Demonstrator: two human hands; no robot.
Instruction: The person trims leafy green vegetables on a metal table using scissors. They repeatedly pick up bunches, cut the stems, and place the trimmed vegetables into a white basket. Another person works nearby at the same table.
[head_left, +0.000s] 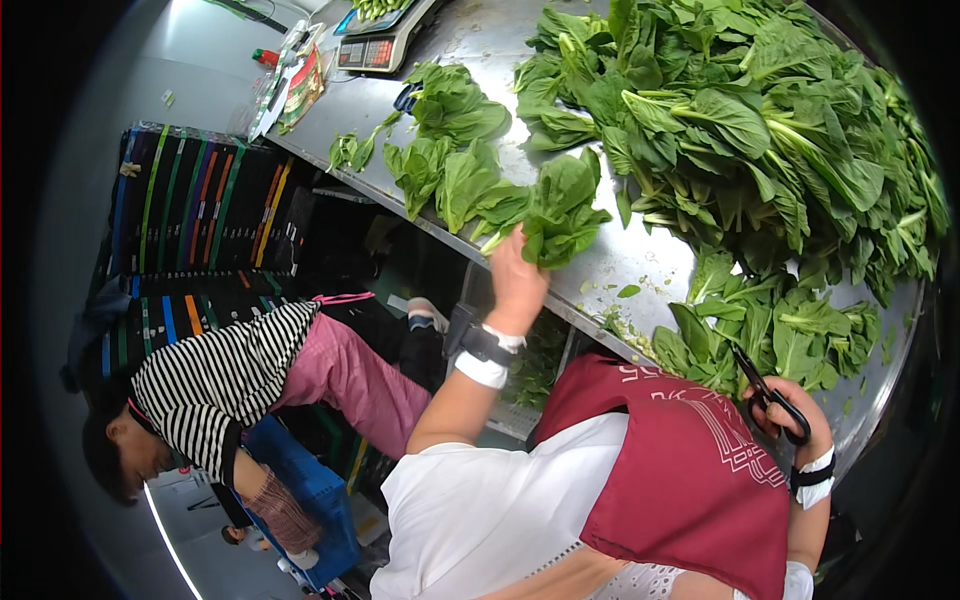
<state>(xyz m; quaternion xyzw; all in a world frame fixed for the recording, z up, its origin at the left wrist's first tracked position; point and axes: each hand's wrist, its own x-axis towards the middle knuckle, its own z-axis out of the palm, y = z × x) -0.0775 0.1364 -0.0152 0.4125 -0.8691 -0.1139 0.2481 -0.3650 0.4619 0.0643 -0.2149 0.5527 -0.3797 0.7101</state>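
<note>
My left hand (519, 286) is at the front edge of the metal table, closed around a bunch of leafy greens (564, 206). The leaves cover part of my fingers. Beside it, more bunches of greens (466, 187) lie in a row along the edge. Black-handled scissors (780, 405) are in my right hand (799, 416), their blades pointing at loose leafy greens (784, 330) on the table. Whether the blades touch a leaf is not clear. A large heap of leafy greens (735, 135) covers the far right of the table.
A digital scale (369, 54) bearing green produce stands at the table's far left, near packaging (304, 90). Leaf scraps (628, 291) lie on the metal table (592, 279). On the left, another person (225, 367) bends over a blue crate (304, 480), beside stacked black crates (202, 202).
</note>
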